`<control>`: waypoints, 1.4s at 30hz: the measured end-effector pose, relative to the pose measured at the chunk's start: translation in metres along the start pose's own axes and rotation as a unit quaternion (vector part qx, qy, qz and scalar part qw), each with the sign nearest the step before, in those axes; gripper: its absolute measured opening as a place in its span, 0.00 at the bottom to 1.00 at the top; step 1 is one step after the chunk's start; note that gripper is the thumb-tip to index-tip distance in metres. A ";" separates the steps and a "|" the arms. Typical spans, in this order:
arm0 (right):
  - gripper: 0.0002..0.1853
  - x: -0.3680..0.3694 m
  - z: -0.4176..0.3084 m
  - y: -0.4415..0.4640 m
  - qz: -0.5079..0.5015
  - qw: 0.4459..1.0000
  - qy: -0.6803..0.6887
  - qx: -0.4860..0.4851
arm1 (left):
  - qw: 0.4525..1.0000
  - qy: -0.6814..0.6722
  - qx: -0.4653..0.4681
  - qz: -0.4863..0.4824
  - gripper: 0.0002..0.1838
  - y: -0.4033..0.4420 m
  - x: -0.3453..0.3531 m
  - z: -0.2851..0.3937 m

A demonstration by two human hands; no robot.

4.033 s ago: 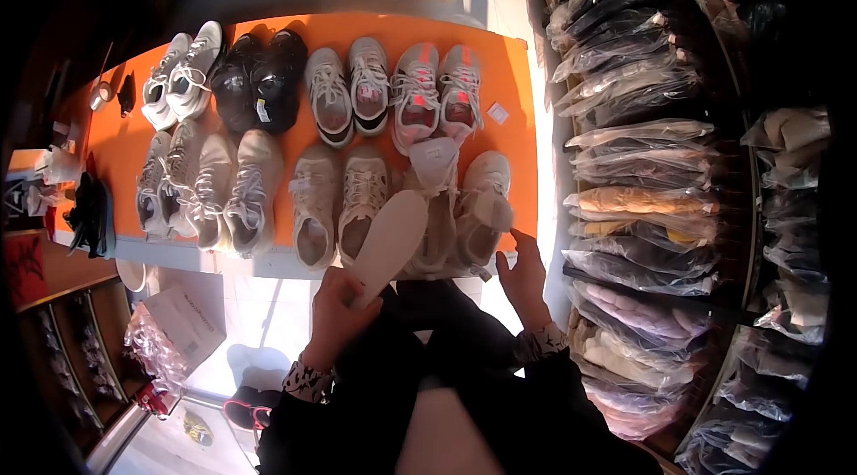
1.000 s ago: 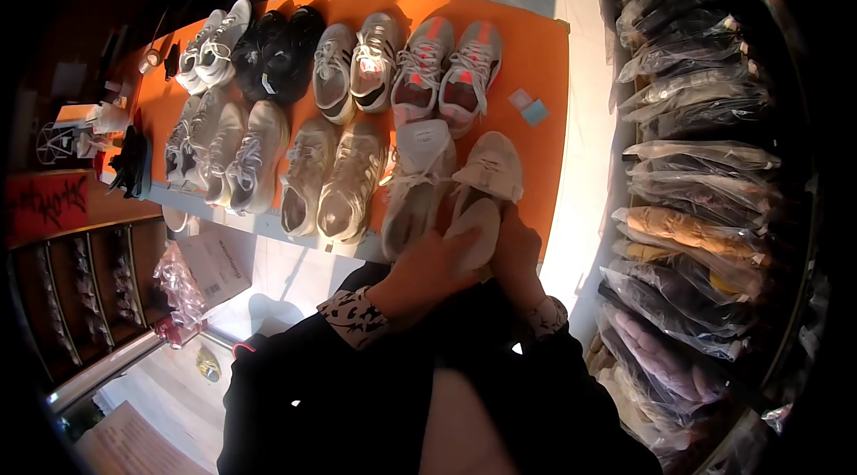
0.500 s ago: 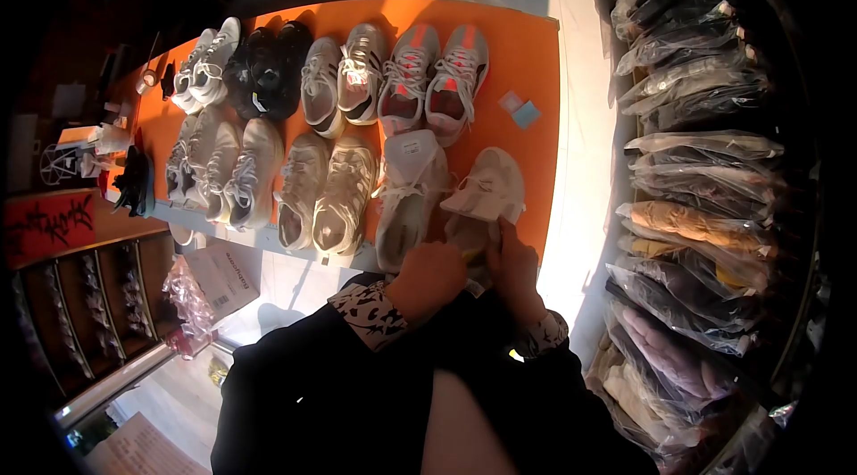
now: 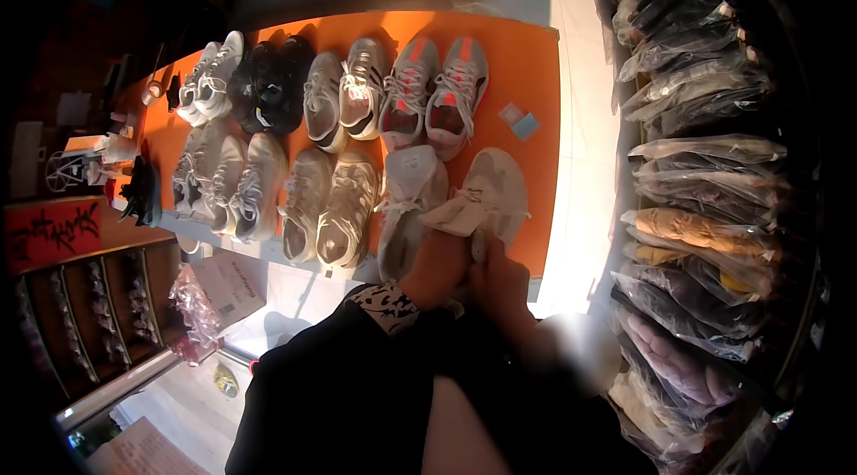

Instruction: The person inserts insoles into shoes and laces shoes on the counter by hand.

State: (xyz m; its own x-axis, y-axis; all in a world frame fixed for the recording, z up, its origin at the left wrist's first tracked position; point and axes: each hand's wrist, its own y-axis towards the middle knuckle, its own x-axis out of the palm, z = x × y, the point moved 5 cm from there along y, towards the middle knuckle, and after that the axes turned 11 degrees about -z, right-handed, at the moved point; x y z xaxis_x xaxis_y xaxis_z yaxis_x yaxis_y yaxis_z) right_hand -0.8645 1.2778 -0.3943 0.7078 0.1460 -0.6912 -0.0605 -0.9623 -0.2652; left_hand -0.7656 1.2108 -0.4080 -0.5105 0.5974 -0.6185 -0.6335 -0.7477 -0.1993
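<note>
At the table's (image 4: 538, 154) near edge, left hand (image 4: 437, 271) and right hand (image 4: 503, 292), grips unclear, work a white sneaker (image 4: 500, 180), tongue (image 4: 453, 216) still out.

Bagged clothes (image 4: 701, 225) piled down R side, red sign (image 4: 54, 232) w/ blk characters over L, cardboard box (image 4: 234, 283) nr crinkly plastic (image 4: 192, 301)!

"Where do the shoes (image 4: 409, 100) stand?"
"On the bench (image 4: 538, 189), in two rows, one behind the other."
"And at the near edge?"
"The left hand (image 4: 439, 268) and, to its right, the right hand (image 4: 502, 292), both by the near row's rightmost shoe (image 4: 500, 179)."
"What else?"
"Cards (image 4: 525, 127) right of the far row, bagged clothes (image 4: 701, 229) right of the bench, a box (image 4: 234, 283) on its near side, leftward."
</note>
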 end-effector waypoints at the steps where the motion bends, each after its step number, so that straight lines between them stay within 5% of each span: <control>1: 0.27 0.000 -0.008 -0.005 -0.019 1.000 -0.011 -0.007 | 1.000 0.002 -0.001 0.001 0.17 -0.001 -0.001 -0.004; 6: 0.32 -0.017 -0.032 -0.016 0.011 0.995 -0.019 -0.099 | 0.971 -0.231 -0.003 -0.062 0.19 -0.015 0.003 -0.039; 9: 0.33 -0.041 -0.033 -0.025 -0.060 0.980 0.004 -0.187 | 0.960 -0.255 0.042 -0.111 0.22 -0.016 -0.010 -0.028; 11: 0.38 -0.082 -0.032 -0.032 0.191 0.954 -0.022 -0.230 | 0.935 -0.328 0.017 -0.135 0.25 -0.027 -0.039 0.000; 13: 0.43 -0.093 -0.027 -0.009 0.180 0.965 0.104 -0.161 | 0.941 -0.301 0.014 -0.152 0.27 -0.029 -0.049 0.016; 14: 0.48 -0.079 -0.018 0.004 0.060 0.935 0.337 -0.094 | 0.941 -0.301 0.014 -0.152 0.27 -0.030 -0.046 0.014; 15: 0.49 -0.069 -0.024 0.008 -0.099 0.788 0.606 -0.049 | 0.952 -0.280 0.041 -0.120 0.26 -0.031 -0.043 0.013; 17: 0.47 -0.052 -0.020 0.004 -0.199 0.766 0.611 0.018 | 0.959 -0.262 0.070 -0.087 0.25 -0.031 -0.046 0.020; 19: 0.46 -0.043 -0.023 0.003 -0.201 0.773 0.602 -0.015 | 0.989 -0.118 -0.022 -0.092 0.29 -0.033 -0.053 0.026; 21: 0.44 -0.044 -0.033 0.003 -0.205 0.778 0.591 -0.053 | 0.958 -0.252 -0.064 -0.117 0.29 -0.036 -0.028 0.009; 22: 0.44 -0.046 -0.036 0.003 -0.202 0.756 0.622 -0.008 | 0.875 -0.477 -0.065 -0.059 0.29 -0.036 -0.006 -0.009; 24: 0.43 -0.044 -0.035 0.003 -0.200 0.731 0.651 0.038 | 0.738 -0.672 -0.064 0.002 0.28 -0.034 0.033 -0.041; 25: 0.43 -0.040 -0.032 0.002 -0.215 0.730 0.648 0.037 | 0.736 -0.675 -0.056 0.020 0.28 -0.033 0.041 -0.047; 26: 0.43 -0.037 -0.030 0.002 -0.230 0.730 0.643 0.036 | 0.754 -0.654 -0.050 0.035 0.27 -0.032 0.041 -0.048; 28: 0.42 -0.033 -0.032 0.004 -0.225 0.739 0.635 0.020 | 0.899 -0.438 -0.012 0.025 0.27 -0.034 0.034 -0.045; 30: 0.42 -0.034 -0.033 0.004 -0.220 0.747 0.627 0.005 | 0.967 -0.250 0.035 0.030 0.26 -0.036 0.027 -0.039; 35: 0.41 -0.037 -0.032 0.000 -0.217 0.727 0.651 0.033 | 0.979 -0.141 0.148 -0.014 0.24 -0.028 0.013 -0.018; 38: 0.40 -0.031 -0.020 -0.001 -0.197 0.696 0.685 0.087 | 0.936 -0.244 0.060 -0.245 0.24 -0.019 -0.051 0.028; 42: 0.41 -0.031 -0.013 -0.001 -0.191 0.699 0.686 0.064 | 0.970 -0.061 0.087 -0.218 0.31 -0.032 -0.051 0.035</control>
State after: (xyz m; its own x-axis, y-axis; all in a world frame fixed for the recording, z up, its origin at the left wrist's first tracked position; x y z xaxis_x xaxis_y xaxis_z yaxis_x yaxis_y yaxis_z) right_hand -0.8775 1.2709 -0.3640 0.6923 -0.0554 0.7195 0.3180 -0.8716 -0.3731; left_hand -0.7397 1.2147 -0.3431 -0.2305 0.8837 -0.4074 -0.8877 -0.3625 -0.2838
